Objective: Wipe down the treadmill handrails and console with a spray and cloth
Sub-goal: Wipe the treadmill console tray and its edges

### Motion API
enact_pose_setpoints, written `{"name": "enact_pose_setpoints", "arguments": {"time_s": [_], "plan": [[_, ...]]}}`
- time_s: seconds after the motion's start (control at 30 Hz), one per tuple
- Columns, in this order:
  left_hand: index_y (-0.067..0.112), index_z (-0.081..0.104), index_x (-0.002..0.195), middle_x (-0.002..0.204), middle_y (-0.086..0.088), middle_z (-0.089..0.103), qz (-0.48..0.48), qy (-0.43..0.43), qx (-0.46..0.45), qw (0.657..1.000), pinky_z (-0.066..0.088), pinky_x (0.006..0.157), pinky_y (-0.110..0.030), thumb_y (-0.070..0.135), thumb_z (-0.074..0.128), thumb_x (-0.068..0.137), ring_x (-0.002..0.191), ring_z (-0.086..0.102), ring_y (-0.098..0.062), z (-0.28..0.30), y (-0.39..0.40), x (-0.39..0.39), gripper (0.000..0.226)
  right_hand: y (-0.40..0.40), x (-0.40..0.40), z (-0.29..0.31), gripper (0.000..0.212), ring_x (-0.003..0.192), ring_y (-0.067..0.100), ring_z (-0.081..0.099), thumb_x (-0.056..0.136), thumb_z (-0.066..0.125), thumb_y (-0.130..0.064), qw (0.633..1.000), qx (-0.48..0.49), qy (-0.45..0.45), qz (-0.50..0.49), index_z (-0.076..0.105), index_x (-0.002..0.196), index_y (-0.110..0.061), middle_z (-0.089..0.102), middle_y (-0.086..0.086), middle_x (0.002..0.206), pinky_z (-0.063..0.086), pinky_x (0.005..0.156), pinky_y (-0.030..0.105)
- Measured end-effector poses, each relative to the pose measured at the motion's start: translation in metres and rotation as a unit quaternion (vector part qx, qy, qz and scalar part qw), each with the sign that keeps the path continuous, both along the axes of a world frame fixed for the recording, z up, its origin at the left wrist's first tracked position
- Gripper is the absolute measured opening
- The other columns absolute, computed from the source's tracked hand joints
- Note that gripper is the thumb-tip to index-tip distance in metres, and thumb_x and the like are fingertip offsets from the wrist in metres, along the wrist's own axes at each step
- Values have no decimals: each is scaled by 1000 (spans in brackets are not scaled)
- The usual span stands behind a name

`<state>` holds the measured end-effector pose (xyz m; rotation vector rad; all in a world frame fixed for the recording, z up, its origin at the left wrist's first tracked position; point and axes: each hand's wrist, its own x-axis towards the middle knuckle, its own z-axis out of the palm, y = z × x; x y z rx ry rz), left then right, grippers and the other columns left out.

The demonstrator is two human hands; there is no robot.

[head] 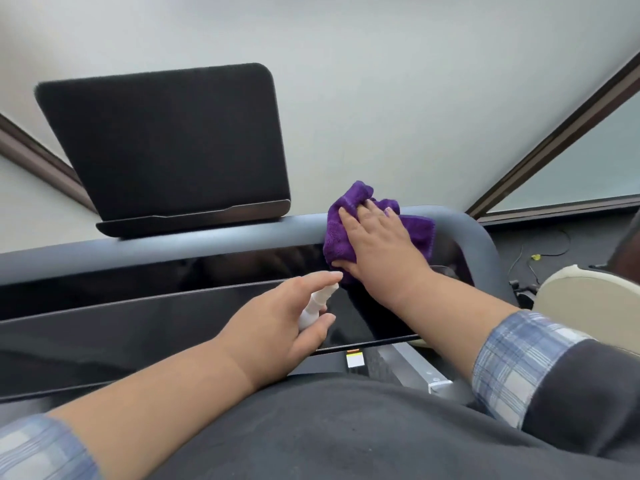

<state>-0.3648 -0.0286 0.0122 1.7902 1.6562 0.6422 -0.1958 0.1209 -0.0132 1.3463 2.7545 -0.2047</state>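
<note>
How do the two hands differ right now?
The right hand lies flat with its fingers spread, pressing the purple cloth on the grey rail. The left hand curls round the white spray bottle, forefinger over its top. Both hover over the black console.

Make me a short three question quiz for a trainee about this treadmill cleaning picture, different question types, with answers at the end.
1. True or false: the right hand presses the purple cloth against the treadmill's grey rail.
2. What does the left hand hold? A) a sponge B) a white spray bottle C) a brush
3. Fill in: the black tablet stands on top of the ______, left of the cloth.

Key: 1 true; 2 B; 3 rail.
</note>
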Motion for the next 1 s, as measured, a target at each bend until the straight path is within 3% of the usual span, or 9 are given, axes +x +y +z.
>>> {"name": "enact_pose_setpoints", "arguments": {"time_s": [0.2,0.4,0.5,0.63,0.73,0.8,0.87,0.93,1.0], "plan": [[57,32,135,102,34,55,10,-5,19,1000,41,81,-6,50,53,87,93,57,11,-1,-19,-27,53,-21,-65,-7,88,154,28,1,96,45,-62,999,-11,5,40,7,160,-16,10,13,167,-1,124,47],[58,32,135,100,41,52,-32,-4,19,999,36,83,0,52,52,86,94,54,18,3,-26,-55,53,-38,-68,-4,82,154,25,6,97,51,-54,998,-19,53,-18,13,160,-18,16,11,166,1,124,42],[63,29,135,102,40,53,-74,-4,26,997,40,84,-5,54,51,86,96,55,16,6,-22,-57,54,-51,-42,1,73,153,22,13,99,54,-43,994,-30,80,-69,20,159,-19,24,9,164,4,123,34],[72,24,132,115,37,53,-134,-19,39,990,51,87,-23,54,51,87,99,59,10,8,-19,-54,55,-60,7,28,42,127,25,51,96,65,-24,940,-25,270,-207,58,136,-14,60,8,135,29,109,24],[72,25,131,111,43,52,-163,-21,36,986,49,85,-22,55,50,86,97,58,11,4,-19,-52,54,-66,45,46,31,107,10,51,95,65,-27,895,56,344,-277,64,123,-16,62,0,115,31,97,14],[73,24,129,109,44,51,-169,-23,32,985,48,83,-20,57,49,85,94,58,10,3,-18,-48,54,-73,66,51,31,105,5,49,94,63,-31,889,59,344,-297,63,123,-18,58,-6,113,30,94,9],[74,24,128,107,40,54,-168,-27,28,985,49,82,-23,59,48,84,91,58,7,2,-18,-44,53,-80,81,46,40,118,18,53,95,64,-31,900,10,302,-314,57,132,-18,60,-1,124,33,99,18],[72,26,129,107,35,56,-159,-39,21,986,50,81,-26,59,48,84,90,60,2,0,-16,-41,52,-86,85,33,69,132,28,46,94,68,-29,909,-80,229,-339,35,153,-18,52,7,145,32,108,29],[71,27,129,105,31,58,-148,-45,21,988,50,79,-27,58,48,84,88,60,-1,-1,-15,-40,51,-88,80,18,85,139,30,38,93,68,-32,918,-129,153,-342,17,159,-15,42,12,154,27,114,34]]}}
